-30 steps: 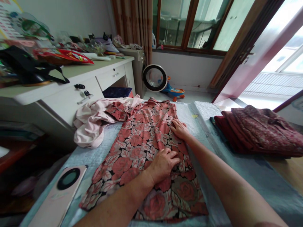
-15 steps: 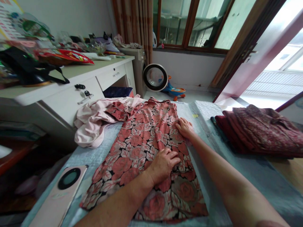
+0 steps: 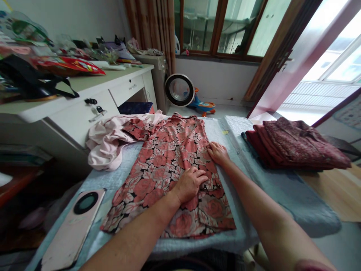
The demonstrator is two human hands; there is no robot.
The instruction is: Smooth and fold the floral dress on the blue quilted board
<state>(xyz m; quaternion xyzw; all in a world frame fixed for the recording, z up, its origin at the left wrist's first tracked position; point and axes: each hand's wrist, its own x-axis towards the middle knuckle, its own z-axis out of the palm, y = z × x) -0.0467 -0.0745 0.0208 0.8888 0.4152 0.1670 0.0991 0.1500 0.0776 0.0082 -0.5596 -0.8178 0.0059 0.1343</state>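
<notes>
A floral garment (image 3: 158,162) in red, grey and black lies spread on a light blue cloth (image 3: 225,210), its collar end away from me. One short sleeve reaches out to the left, onto a crumpled pale pink garment (image 3: 105,150). My left hand (image 3: 190,183) rests on the floral fabric right of its middle, fingers slightly bent and lying on the cloth. Farther up, my right hand (image 3: 219,153) lies along the garment's right edge with fingers stretched out over it. No sleeve shows on the right side.
A stack of folded dark red clothes (image 3: 296,145) stands on the right. A pale pink phone (image 3: 75,229) lies at the near left. Beyond are a white desk (image 3: 101,101) with clutter, a washing machine's open round door (image 3: 179,90) and a blue-orange ride-on toy (image 3: 204,105).
The view has shifted, so the near table edge now shows and things appear slightly farther left and higher. Both hands stay at about the same spots on the floral garment.
</notes>
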